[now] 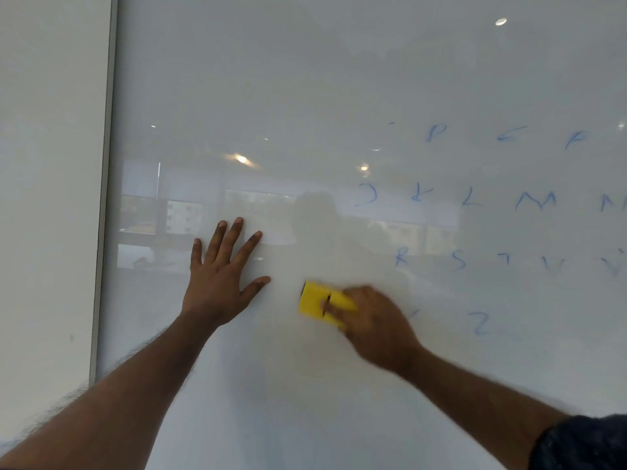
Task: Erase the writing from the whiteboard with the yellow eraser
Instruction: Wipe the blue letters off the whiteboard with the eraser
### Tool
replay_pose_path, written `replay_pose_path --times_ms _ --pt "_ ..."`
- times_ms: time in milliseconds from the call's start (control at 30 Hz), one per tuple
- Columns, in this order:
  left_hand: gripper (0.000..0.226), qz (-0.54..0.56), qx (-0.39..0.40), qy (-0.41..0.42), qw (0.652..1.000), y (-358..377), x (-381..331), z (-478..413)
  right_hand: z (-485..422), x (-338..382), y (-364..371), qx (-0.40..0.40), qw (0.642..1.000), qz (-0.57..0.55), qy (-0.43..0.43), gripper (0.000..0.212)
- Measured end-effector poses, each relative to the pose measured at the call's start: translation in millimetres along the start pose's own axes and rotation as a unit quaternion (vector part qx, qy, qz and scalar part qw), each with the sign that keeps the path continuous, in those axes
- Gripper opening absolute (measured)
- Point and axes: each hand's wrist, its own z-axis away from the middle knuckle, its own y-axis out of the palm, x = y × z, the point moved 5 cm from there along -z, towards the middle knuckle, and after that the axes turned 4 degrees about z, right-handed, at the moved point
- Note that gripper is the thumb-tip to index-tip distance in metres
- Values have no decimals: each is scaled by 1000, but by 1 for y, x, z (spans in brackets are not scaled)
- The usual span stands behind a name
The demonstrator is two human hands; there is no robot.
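a yellow eraser (320, 302) is gripped by the right hand (375, 323) against the whiteboard (339, 96) (blue letters (534, 200) beside it); the left hand (220, 279) is pressed flat, fingers spread, holding nothing.

A plain pale wall (47, 198) runs along the left, bare and evenly lit. Reflected ceiling lights (241, 159) glow as small bright spots, above a mirrored row of windows (190, 215) showing daylight.

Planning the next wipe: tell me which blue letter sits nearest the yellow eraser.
The faint blue mark just right of the right hand, left of the Z; other letters lie farther away.
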Motion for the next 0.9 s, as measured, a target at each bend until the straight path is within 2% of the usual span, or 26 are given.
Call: replay_pose_path --times_ms 67,167,200,333,400,467,567,633,700,833,900 --pt "77 1 -1 0 1000 -1 0 1 27 18 13 44 997 2 -58 54" --pt "78 4 3 -3 1000 -1 0 1 18 0 0 42 997 19 -70 55" --pt "78 5 5 -5 1000 -1 1 2 4 -13 -11 25 998 28 -47 55" --pt "78 8 3 -8 1000 -2 -1 2 -40 -80 -56 -37 987 53 144 60" --pt "78 8 5 -9 1000 -3 -2 2 -38 -78 -55 -47 983 56 166 59" --pt "78 7 6 -10 1000 -3 -3 2 -20 -51 -37 -39 993 42 100 59" --pt "78 -2 3 -9 1000 -5 -3 0 15 -12 -7 44 997 40 -57 56" --pt "79 -7 1 -4 1000 -7 -4 -1 10 -20 -11 56 994 46 -79 56" --pt "78 -17 4 13 1000 -9 -7 -3 -18 -46 -29 23 997 57 -38 57" --pt "75 -21 -4 25 999 -7 -16 -13 -90 -130 -85 -44 985 85 143 61" --pt "75 -18 -12 19 1000 -7 -21 -18 -109 -154 -99 -60 974 90 197 59"
